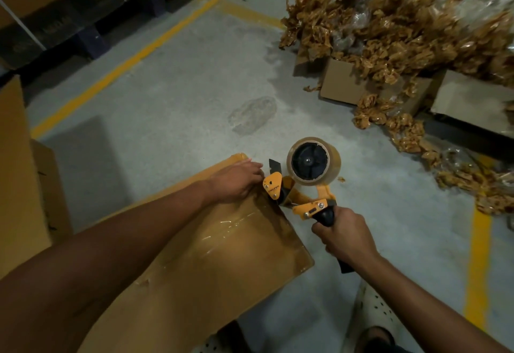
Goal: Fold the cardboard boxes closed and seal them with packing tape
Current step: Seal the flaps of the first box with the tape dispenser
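A closed brown cardboard box (200,263) lies in front of me with shiny clear tape across its top. My left hand (236,183) rests on the box's far right corner, fingers reaching over the edge. My right hand (343,237) grips the black handle of an orange tape dispenser (301,202). The dispenser's front end sits at the box's right edge, just beside my left hand. Its roll of clear packing tape (313,162) stands above the handle.
Open cardboard boxes (350,85) heaped with crumpled brown tape scraps (389,27) fill the upper right. More cardboard (16,174) stands at the left. Yellow lines (133,58) cross the grey concrete floor. Dark pallets with boxes sit at the top left.
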### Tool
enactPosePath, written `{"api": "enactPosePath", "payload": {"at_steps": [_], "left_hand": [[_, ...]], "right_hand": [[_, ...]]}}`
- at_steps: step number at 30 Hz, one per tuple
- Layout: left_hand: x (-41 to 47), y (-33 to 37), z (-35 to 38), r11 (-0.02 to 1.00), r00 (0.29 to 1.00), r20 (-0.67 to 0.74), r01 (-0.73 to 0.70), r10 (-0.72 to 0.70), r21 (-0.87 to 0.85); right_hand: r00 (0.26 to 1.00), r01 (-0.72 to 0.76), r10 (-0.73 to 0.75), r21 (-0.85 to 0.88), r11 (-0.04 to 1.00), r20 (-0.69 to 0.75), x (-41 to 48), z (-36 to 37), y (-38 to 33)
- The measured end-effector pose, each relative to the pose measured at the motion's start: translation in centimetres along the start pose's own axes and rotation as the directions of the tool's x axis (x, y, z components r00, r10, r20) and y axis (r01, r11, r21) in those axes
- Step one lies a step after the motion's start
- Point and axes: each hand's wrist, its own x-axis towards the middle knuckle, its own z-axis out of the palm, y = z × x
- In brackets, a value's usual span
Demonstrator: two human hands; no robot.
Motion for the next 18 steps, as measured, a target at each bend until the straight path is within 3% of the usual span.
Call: {"api": "enactPosePath", "payload": {"at_steps": [9, 14, 18], "left_hand": [[0.5, 1.1, -1.1, 0.999, 0.999, 0.007, 0.035, -0.035, 0.038], [0.4, 4.4, 0.9, 0.994, 0.996, 0.026, -0.084, 0.083, 0.065], [-0.5, 4.5, 3.2, 0.991, 0.99, -0.101, -0.094, 0.103, 0.091]], "right_hand": [[0.999, -0.051, 0.05, -0.064, 0.997, -0.021, -5.5, -1.3, 4.0], [0.998, -0.048, 0.046, -0.061, 0.997, -0.04, -5.7, -1.1, 3.9], [0.998, -0.041, 0.037, -0.068, 0.997, -0.047, -5.3, -0.9, 4.1]]}}
